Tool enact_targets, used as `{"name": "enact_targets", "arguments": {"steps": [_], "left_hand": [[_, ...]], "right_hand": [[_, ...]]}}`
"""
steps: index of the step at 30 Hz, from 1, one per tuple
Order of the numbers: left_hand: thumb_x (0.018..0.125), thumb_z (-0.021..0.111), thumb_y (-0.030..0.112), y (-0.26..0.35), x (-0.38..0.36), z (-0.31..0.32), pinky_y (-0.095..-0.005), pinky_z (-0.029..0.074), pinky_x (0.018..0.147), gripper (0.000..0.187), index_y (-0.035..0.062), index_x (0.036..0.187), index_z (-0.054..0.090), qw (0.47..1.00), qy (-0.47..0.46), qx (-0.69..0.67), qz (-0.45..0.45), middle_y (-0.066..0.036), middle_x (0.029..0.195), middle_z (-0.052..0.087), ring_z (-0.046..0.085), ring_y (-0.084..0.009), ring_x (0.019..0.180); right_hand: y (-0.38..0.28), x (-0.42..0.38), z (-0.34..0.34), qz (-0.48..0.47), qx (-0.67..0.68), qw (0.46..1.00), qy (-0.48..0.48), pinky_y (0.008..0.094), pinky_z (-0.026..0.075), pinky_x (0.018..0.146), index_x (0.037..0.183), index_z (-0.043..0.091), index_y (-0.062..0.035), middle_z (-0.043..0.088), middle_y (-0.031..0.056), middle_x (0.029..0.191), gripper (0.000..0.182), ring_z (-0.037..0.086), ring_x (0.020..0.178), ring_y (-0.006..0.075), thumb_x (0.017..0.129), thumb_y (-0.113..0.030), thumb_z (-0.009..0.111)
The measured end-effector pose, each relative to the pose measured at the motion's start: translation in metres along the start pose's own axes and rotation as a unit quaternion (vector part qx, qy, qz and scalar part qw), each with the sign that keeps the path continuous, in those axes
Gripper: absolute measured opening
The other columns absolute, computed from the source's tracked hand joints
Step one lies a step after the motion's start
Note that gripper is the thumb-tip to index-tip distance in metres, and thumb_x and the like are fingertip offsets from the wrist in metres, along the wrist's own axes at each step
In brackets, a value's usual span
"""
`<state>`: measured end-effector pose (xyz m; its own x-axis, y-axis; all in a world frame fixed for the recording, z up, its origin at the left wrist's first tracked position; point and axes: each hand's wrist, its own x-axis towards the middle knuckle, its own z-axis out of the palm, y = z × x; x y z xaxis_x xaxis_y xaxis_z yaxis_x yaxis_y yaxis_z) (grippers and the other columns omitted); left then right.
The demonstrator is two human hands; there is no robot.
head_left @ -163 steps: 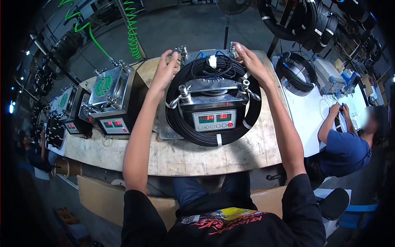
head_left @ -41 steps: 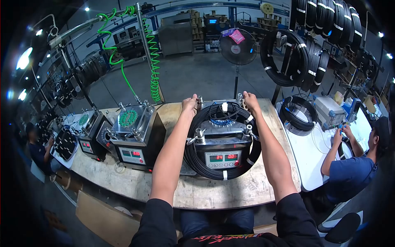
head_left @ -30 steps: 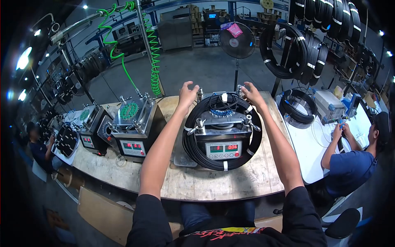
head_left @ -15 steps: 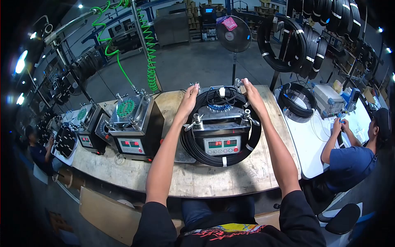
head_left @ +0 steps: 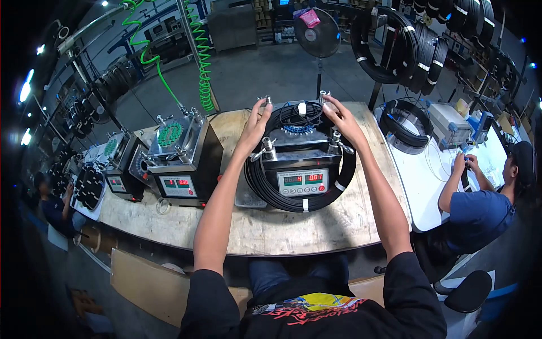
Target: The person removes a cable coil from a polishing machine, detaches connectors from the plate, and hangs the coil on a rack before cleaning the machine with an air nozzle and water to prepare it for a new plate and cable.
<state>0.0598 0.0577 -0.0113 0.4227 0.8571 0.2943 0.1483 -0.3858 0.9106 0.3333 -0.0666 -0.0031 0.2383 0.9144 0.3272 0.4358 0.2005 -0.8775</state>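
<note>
A polishing machine [head_left: 302, 182] with lit red digits stands in front of me, a coil of black cable [head_left: 282, 201] looped around it. Blue-ended connectors [head_left: 298, 130] sit in a ring on its top plate, with more black cable and a white tag [head_left: 302, 108] behind them. My left hand [head_left: 255, 129] has its fingers closed about the rear left clamp post [head_left: 268, 100]. At the rear right clamp post [head_left: 323, 96], my right hand [head_left: 342, 121] grips with thumb and forefinger. Two front clamp posts [head_left: 269, 148] stand nearer me, untouched.
Two similar machines with green discs, one nearer [head_left: 179, 164] and one farther [head_left: 119, 164], stand left on the wooden bench [head_left: 305, 237]. A person in blue [head_left: 480, 212] works at a white table on the right; another person [head_left: 53, 203] sits far left.
Both hands stay at the rear posts, and the right fingers have curled inward around theirs. The machine's digits have changed, the right display from 0 to 0.07. The view has tilted slightly.
</note>
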Motion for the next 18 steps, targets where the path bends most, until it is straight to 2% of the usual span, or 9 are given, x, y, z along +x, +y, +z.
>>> {"name": "enact_targets", "arguments": {"steps": [1,2,3,7,9,10,11,14,18], "left_hand": [[0.104,0.054,0.059,0.006,-0.011,-0.002,-0.0325,0.039,0.108,0.076,0.0063,0.156,0.039,1.000,-0.022,-0.002,-0.004,-0.013,0.121,0.065,0.058,-0.0203,0.119],[0.105,0.054,0.055,0.009,-0.018,-0.005,-0.0304,0.038,0.109,0.073,0.0061,0.156,0.039,0.999,-0.045,-0.003,-0.007,-0.012,0.121,0.066,0.058,-0.0182,0.120],[0.096,0.064,0.060,0.005,-0.016,-0.005,-0.0322,0.046,0.089,0.081,0.0106,0.156,0.041,0.999,-0.027,0.000,0.027,-0.010,0.099,0.063,0.060,-0.0183,0.092],[0.096,0.070,0.052,-0.001,-0.015,-0.001,-0.0283,0.045,0.078,0.070,0.0094,0.148,0.052,0.999,-0.014,-0.028,0.041,-0.004,0.091,0.059,0.055,-0.0126,0.083],[0.098,0.070,0.049,-0.005,-0.016,-0.003,-0.0254,0.044,0.075,0.061,0.0089,0.142,0.058,0.999,0.003,-0.004,0.032,-0.002,0.088,0.058,0.053,-0.0099,0.082],[0.099,0.068,0.049,-0.004,-0.019,-0.004,-0.0256,0.043,0.076,0.060,0.0081,0.142,0.058,0.999,0.012,0.000,0.033,0.000,0.087,0.056,0.052,-0.0096,0.081],[0.100,0.067,0.049,-0.014,-0.020,-0.005,-0.0260,0.044,0.080,0.060,0.0068,0.142,0.058,0.999,0.016,-0.011,0.046,-0.002,0.091,0.059,0.054,-0.0101,0.086],[0.103,0.063,0.048,-0.034,-0.036,-0.007,-0.0279,0.045,0.092,0.059,0.0031,0.141,0.058,0.995,0.031,-0.064,0.064,-0.007,0.103,0.065,0.059,-0.0125,0.098],[0.105,0.060,0.045,-0.050,-0.069,-0.008,-0.0299,0.045,0.101,0.058,0.0006,0.141,0.057,0.991,0.079,-0.031,0.102,-0.012,0.117,0.066,0.061,-0.0163,0.111]], "right_hand": [[0.000,-0.004,-0.002,0.016,-0.026,1.000,0.007,0.0323,0.049,0.097,0.145,0.060,-0.0121,0.070,0.0108,0.117,0.052,0.065,0.106,0.0171,0.103,-0.042,0.064],[0.002,-0.007,-0.001,0.002,0.002,1.000,0.007,0.0319,0.050,0.094,0.141,0.062,-0.0102,0.071,0.0114,0.114,0.051,0.065,0.103,0.0169,0.102,-0.042,0.065],[0.003,-0.008,0.000,-0.013,0.031,0.999,0.008,0.0315,0.050,0.091,0.138,0.064,-0.0083,0.071,0.0120,0.111,0.050,0.066,0.101,0.0168,0.101,-0.042,0.067],[0.014,-0.004,-0.001,-0.041,0.070,0.997,0.004,0.0285,0.051,0.087,0.129,0.070,-0.0055,0.072,0.0100,0.107,0.044,0.066,0.098,0.0146,0.099,-0.037,0.070],[0.020,-0.003,0.000,-0.055,0.018,0.997,0.043,0.0282,0.050,0.083,0.127,0.070,-0.0038,0.070,0.0081,0.101,0.042,0.063,0.091,0.0134,0.101,-0.036,0.068],[0.022,-0.004,-0.001,-0.064,-0.010,0.996,0.062,0.0280,0.049,0.081,0.126,0.071,-0.0030,0.069,0.0071,0.099,0.041,0.061,0.088,0.0128,0.102,-0.036,0.066],[0.024,-0.010,-0.001,-0.127,-0.064,0.982,0.125,0.0266,0.047,0.081,0.126,0.069,-0.0003,0.067,0.0062,0.100,0.042,0.057,0.087,0.0112,0.105,-0.035,0.061],[0.030,-0.034,0.003,-0.064,0.093,0.985,0.131,0.0259,0.045,0.081,0.127,0.067,0.0005,0.067,0.0057,0.104,0.041,0.055,0.089,0.0098,0.107,-0.035,0.058],[0.052,-0.064,0.011,-0.078,0.108,0.976,0.170,0.0286,0.044,0.082,0.125,0.065,0.0044,0.065,0.0049,0.102,0.050,0.051,0.087,0.0134,0.112,-0.040,0.045]]}}
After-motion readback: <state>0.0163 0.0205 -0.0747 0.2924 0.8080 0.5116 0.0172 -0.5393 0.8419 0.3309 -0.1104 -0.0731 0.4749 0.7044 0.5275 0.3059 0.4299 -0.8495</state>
